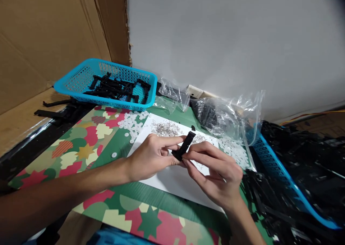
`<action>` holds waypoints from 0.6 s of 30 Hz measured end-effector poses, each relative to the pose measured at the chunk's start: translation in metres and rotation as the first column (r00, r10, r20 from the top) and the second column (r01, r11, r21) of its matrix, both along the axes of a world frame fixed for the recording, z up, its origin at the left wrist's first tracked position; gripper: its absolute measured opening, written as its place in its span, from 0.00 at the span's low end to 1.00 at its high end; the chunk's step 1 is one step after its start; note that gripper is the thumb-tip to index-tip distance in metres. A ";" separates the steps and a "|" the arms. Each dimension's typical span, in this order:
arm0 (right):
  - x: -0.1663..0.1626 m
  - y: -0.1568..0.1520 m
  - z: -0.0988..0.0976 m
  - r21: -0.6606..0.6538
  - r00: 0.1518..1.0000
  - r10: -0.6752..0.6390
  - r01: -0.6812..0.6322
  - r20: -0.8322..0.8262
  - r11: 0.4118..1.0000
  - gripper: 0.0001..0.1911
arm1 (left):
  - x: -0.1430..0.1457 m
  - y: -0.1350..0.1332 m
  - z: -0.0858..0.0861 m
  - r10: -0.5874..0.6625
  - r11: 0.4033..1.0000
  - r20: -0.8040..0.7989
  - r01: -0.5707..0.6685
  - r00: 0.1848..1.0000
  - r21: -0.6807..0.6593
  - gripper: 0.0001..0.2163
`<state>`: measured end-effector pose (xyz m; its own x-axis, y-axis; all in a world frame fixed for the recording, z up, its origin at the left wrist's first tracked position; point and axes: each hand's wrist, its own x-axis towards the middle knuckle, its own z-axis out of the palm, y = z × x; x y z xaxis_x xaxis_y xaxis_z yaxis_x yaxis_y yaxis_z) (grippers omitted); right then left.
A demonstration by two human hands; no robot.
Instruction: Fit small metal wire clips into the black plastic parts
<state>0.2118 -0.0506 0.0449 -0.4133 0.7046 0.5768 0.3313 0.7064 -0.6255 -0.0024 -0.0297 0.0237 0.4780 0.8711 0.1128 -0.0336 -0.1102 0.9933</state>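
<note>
Far left a cardboard wall [40,40]; below it loose black strips [60,112] lie on the table edge; next a blue basket [107,102] holds a tangle of black parts [115,88]; the basket sits at the far end of a patterned mat [81,144] in red, green and cream; white discs [132,123] are scattered just in front of the basket; a white sheet [172,182] lies on the mat with a pile of small metal bits [165,129] at its far edge; above the sheet the left hand [151,158] pinches a black plastic piece [184,145] between thumb and forefinger, other fingers curled in; the piece is off the sheet, between both hands, with its long axis on a slant from lower left to upper right, upper end pointing away towards the wall, lower end buried in the fingertips; the right hand [217,173] grips the same lower end from the other side, thumb and forefinger closed on it; further right a crumpled clear bag [231,117]; then a second blue basket [269,162] heaped with black pieces [304,158], some spilling onto the mat near the right wrist.
</note>
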 end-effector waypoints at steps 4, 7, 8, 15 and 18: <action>0.003 0.000 0.001 -0.016 0.999 0.034 -0.034 -0.026 0.999 0.20 | 0.000 -0.001 -0.002 -0.018 0.999 0.037 0.019 0.999 -0.025 0.23; 0.005 0.002 0.001 -0.020 0.999 0.045 -0.045 0.010 0.999 0.20 | 0.000 0.001 -0.007 -0.034 0.999 0.065 0.036 0.997 -0.036 0.26; 0.005 0.003 0.000 -0.012 0.999 0.042 -0.042 0.026 0.999 0.20 | 0.000 0.002 -0.009 -0.037 0.999 0.072 0.039 0.997 -0.032 0.26; 0.010 0.004 0.003 -0.031 1.000 0.008 -0.007 0.009 0.999 0.23 | -0.001 0.004 -0.010 -0.058 0.996 0.107 0.065 0.993 -0.065 0.23; 0.013 0.003 0.003 -0.053 0.995 -0.089 0.088 -0.032 0.995 0.28 | -0.001 0.005 -0.009 -0.071 0.996 0.090 0.076 0.993 -0.053 0.21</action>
